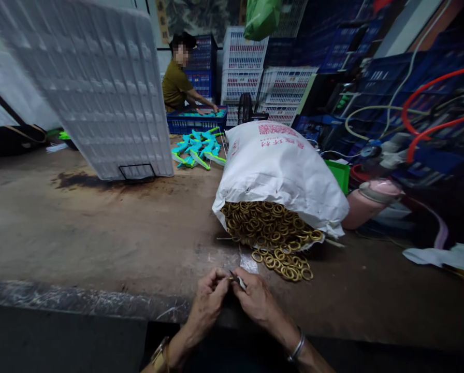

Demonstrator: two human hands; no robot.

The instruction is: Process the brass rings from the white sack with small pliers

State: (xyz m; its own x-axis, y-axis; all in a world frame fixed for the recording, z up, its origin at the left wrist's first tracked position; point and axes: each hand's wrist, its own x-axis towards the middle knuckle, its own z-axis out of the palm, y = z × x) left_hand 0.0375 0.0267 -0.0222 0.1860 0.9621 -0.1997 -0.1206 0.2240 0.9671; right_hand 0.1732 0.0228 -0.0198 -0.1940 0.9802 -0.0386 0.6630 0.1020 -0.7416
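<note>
My left hand (211, 292) and my right hand (257, 298) meet at the table's front edge, both closed. Between the left fingertips shows a bit of a small gold-coloured ring (230, 278), mostly hidden. A small knife (237, 280) with a dark pointed blade is gripped in my right hand, its tip close to the left fingers. Just beyond lies a loose pile of gold-coloured rings (284, 263). More rings (266, 223) fill the open mouth of a white woven sack (273, 163) lying on its side.
A ribbed white plastic panel (111, 98) stands on the table (100, 228) at left. Turquoise and green plastic toy parts (199, 147) lie behind. Across the table, a person (175, 77) reaches into a blue crate (193, 123). A pink container (372, 202) and red hoses (414, 124) occupy the right.
</note>
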